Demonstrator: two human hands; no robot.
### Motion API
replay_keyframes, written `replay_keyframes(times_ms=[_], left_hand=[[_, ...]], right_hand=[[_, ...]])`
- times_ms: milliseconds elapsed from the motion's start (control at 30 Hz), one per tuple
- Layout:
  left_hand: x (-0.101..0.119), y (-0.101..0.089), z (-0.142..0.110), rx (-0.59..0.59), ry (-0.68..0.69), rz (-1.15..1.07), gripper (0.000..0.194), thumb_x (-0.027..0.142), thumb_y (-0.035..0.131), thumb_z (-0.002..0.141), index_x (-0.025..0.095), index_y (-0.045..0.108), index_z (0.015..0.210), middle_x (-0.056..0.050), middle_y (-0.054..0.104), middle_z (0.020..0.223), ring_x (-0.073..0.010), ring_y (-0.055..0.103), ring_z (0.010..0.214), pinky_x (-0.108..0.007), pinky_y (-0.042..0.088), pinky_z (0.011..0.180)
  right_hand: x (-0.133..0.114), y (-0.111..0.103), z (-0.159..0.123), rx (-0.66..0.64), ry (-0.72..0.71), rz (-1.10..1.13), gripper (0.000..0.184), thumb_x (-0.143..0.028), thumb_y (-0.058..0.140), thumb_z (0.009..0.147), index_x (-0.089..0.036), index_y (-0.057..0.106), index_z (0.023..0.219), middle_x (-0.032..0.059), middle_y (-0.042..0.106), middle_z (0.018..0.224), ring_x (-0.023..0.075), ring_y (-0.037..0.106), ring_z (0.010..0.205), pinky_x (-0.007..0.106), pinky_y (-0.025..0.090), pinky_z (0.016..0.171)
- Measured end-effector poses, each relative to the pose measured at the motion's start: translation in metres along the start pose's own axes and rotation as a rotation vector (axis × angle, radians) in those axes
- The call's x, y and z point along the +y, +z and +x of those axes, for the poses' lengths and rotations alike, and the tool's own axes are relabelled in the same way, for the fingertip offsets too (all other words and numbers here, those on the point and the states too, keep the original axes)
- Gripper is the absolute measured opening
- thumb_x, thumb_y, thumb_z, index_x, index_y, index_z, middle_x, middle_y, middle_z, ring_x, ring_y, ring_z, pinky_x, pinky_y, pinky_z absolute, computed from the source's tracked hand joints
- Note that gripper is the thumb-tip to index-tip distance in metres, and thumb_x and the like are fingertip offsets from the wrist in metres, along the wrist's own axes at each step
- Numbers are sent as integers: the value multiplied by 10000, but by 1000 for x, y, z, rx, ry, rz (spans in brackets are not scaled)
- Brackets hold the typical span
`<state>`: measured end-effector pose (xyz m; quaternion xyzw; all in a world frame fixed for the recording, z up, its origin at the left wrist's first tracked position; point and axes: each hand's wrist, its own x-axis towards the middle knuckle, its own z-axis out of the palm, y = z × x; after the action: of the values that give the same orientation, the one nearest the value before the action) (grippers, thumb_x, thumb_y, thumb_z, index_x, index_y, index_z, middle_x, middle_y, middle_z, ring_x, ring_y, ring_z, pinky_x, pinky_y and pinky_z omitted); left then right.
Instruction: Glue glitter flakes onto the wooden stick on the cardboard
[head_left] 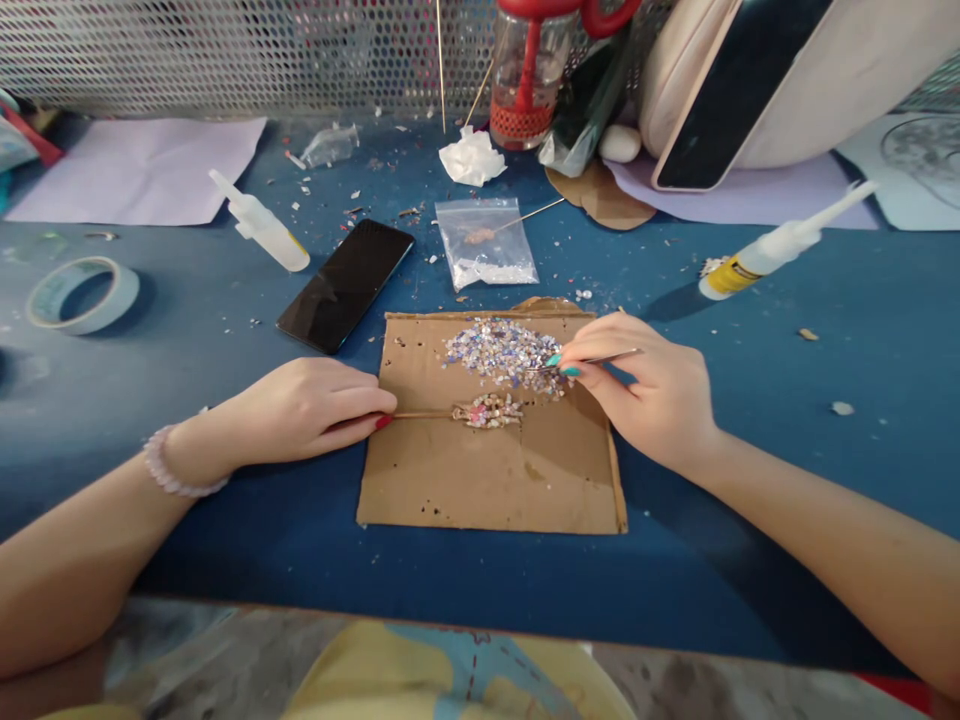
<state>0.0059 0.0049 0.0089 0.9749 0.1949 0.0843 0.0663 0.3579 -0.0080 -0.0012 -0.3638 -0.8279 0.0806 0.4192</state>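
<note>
My left hand (315, 405) is closed on the end of a thin wooden stick (421, 414), which lies across a piece of cardboard (480, 490). The stick's far end carries a small ornament (489, 411) covered in pink, white and gold bits. In my right hand (645, 385), thumb and fingers pinch a pair of metal tweezers (611, 356). Their tips reach into the right edge of a heap of small shiny chips (499, 350) on the upper cardboard; whether they grip a chip is too small to tell.
Behind the cardboard lie a black phone (346, 285) and a zip bag (487, 245). Glue bottles stand right (739, 270) and lie left (262, 225). A tape roll (82, 297) is far left. A red-lidded jar (529, 85), crumpled tissue (471, 157) and pale bag (795, 90) line the back.
</note>
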Motion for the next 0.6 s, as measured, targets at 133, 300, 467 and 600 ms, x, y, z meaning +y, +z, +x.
replay_keyframes(times_ms=[133, 300, 467, 600], left_hand=[[1, -1, 1, 17, 5, 9, 188, 261, 438, 1033, 181, 606, 1007, -25, 638, 763, -151, 584, 636, -269, 422, 617], [1, -1, 0, 16, -4, -2, 183, 261, 448, 1027, 182, 610, 996, -31, 645, 766, -151, 593, 636, -266, 422, 606], [0, 1, -2, 10, -14, -1, 195, 274, 438, 1030, 192, 614, 1014, -37, 662, 795, -145, 604, 652, -265, 433, 619], [0, 1, -2, 11, -6, 8, 185, 272, 438, 1032, 193, 604, 1018, -32, 654, 786, -144, 600, 647, -265, 428, 612]], right_hand=[[0, 0, 0, 8, 4, -5, 141, -168, 614, 928, -232, 689, 827, 12, 744, 755, 167, 706, 780, 295, 570, 709], [0, 0, 0, -5, 27, 6, 152, -202, 598, 943, -246, 691, 831, 9, 747, 754, 174, 712, 782, 311, 578, 699], [0, 0, 0, -16, 41, 23, 172, -223, 593, 950, -252, 692, 813, 3, 744, 748, 172, 709, 784, 315, 579, 707], [-1, 0, 1, -3, 9, 13, 161, -185, 601, 939, -246, 688, 819, -1, 738, 732, 167, 702, 767, 309, 575, 697]])
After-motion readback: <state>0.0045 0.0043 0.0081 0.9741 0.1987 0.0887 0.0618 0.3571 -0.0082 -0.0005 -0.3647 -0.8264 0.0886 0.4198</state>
